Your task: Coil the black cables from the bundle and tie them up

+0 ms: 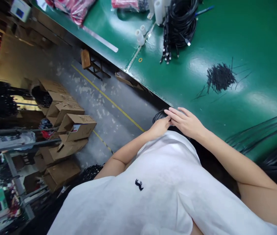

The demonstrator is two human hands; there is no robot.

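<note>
Black cable coil point(160, 115): a small loop in front of your waist, by the near edge of the green worktop point(258, 39), partly hidden by your hands.
Left hand point(161, 126): your grip seems to pinch the coil, whose loop shows beyond your knuckles; a light, firm squeeze should stop the turns from spreading.
Right hand point(186, 123): fingers nearly straight, tips laid over the left fingertips; whether this grip pinches anything cannot be told from this view. Best used for even pressure, with no sharp bends in the cable.
Black strips point(220, 78): a loose heap ahead and to your right; should you need one, lift it singly so its neighbours don't scatter.
Cable bundle point(183, 24): dark loops with metal-tipped ends, farther up the worktop; a handy guide to neat turns.
Loose cables point(265, 130): long strands at your right, near your forearm; mind your elbow there, as a snag could pull them.
</note>
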